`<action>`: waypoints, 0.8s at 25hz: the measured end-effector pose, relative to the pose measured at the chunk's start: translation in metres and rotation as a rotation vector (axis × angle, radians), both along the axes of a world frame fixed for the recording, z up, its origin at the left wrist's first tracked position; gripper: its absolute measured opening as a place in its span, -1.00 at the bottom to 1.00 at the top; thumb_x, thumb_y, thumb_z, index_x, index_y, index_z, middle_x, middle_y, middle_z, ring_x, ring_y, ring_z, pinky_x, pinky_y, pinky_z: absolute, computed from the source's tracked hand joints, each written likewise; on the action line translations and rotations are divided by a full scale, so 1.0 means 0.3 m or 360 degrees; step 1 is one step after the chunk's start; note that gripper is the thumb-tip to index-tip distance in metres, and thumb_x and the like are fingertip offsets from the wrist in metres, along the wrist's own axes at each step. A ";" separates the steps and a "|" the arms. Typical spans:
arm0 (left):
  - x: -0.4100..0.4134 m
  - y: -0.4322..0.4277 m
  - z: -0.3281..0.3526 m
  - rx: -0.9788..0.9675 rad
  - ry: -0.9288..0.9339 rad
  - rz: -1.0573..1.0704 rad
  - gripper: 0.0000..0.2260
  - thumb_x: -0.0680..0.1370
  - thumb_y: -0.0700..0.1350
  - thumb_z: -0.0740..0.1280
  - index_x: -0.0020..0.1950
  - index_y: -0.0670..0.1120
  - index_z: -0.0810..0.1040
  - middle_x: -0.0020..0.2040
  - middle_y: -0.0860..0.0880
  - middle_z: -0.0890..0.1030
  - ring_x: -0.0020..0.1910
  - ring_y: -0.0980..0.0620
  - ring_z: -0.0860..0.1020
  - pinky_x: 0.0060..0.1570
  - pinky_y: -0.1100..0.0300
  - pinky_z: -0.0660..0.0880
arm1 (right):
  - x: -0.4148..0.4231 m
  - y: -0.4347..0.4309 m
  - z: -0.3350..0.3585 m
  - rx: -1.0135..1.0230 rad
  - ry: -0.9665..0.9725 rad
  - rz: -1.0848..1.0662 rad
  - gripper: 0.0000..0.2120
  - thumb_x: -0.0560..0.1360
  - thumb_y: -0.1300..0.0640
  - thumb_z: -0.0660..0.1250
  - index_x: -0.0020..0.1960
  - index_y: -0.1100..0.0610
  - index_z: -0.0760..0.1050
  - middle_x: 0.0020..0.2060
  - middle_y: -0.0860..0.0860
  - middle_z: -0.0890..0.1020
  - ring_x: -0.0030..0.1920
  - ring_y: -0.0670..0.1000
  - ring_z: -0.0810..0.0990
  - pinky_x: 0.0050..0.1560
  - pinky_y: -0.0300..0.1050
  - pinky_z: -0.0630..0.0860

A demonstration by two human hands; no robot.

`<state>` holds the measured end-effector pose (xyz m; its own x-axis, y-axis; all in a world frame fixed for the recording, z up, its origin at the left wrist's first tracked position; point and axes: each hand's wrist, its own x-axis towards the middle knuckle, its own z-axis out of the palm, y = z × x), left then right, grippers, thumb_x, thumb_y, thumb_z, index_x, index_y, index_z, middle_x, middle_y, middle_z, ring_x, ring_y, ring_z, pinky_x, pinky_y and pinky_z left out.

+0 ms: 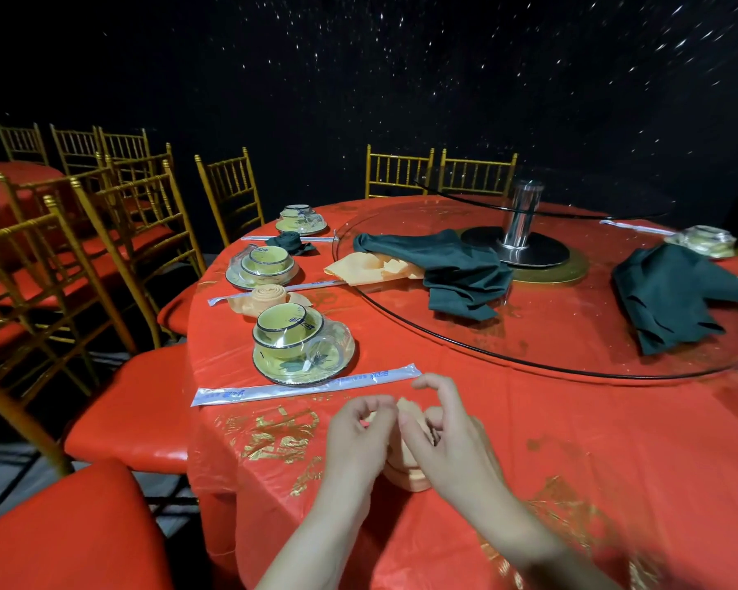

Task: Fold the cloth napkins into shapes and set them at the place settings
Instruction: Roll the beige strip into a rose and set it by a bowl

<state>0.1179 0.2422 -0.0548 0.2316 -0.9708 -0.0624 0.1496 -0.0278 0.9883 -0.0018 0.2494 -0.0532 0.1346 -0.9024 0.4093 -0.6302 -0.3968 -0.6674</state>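
At the lower centre of the frame, the left hand (361, 427) and the right hand (439, 436) are brought together over the near edge of the red-covered bench (550, 453). An orange napkin (407, 476), rolled into an upright bundle, is stood on the bench between them. Its upper folds are pinched by the curled fingers and thumb of each hand; much of the bundle is hidden behind the hands.

Just above the hands, a wrapped chopstick packet (307, 386) is laid across the bench. Touching its far side, a shrink-wrapped bowl set (301, 344) is placed. A second rolled orange cloth (266, 296) is positioned further up and to the left, beside another wrapped set (265, 264). A rolled dark green cloth (292, 242) is set beyond that.

At the centre right, a glass turntable (529, 360) is mounted on the bench. A loose green cloth (465, 272) is draped on it over a flat orange cloth (365, 266). Another green pile (674, 291) is located at the right. Gold chairs (226, 185) are lined along the left.
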 end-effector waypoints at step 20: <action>0.023 -0.002 -0.157 -0.0115 -0.0398 -0.0132 -0.73 0.48 -0.28 0.40 -0.04 0.10 0.54 0.05 -0.02 0.61 0.06 0.06 0.58 0.15 0.15 0.46 | -0.103 -0.049 -0.110 0.0212 -0.0503 -0.0141 -0.69 0.49 0.10 0.34 -0.06 -0.37 0.56 -0.04 -0.36 0.62 0.07 -0.34 0.55 0.09 -0.44 0.40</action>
